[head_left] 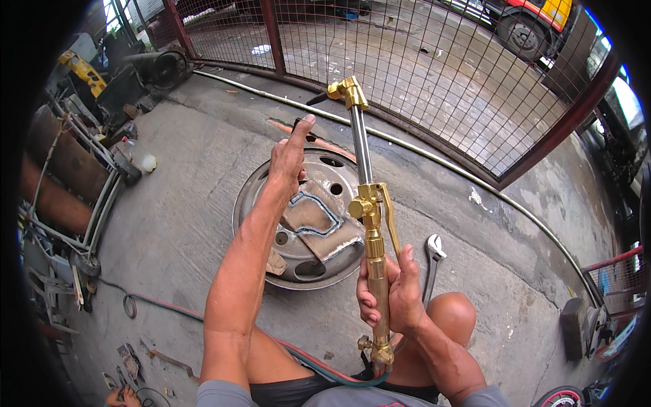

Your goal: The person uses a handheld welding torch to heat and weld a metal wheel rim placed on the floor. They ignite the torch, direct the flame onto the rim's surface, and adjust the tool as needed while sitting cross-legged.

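Short grey sleeves [222,394], black shorts [285,392], bare hands [287,163].

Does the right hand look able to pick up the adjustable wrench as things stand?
Probably not: the right hand is wrapped around the torch, though the adjustable wrench lies close by on the floor.

Brass torch [367,211] in the right fingers [367,298], near a steel wheel [319,173]

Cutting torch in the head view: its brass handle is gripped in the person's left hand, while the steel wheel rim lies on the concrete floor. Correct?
Wrong hand: in the head view, the right hand, not the left hand, grips the brass handle of the cutting torch. The steel wheel rim does lie on the concrete floor.
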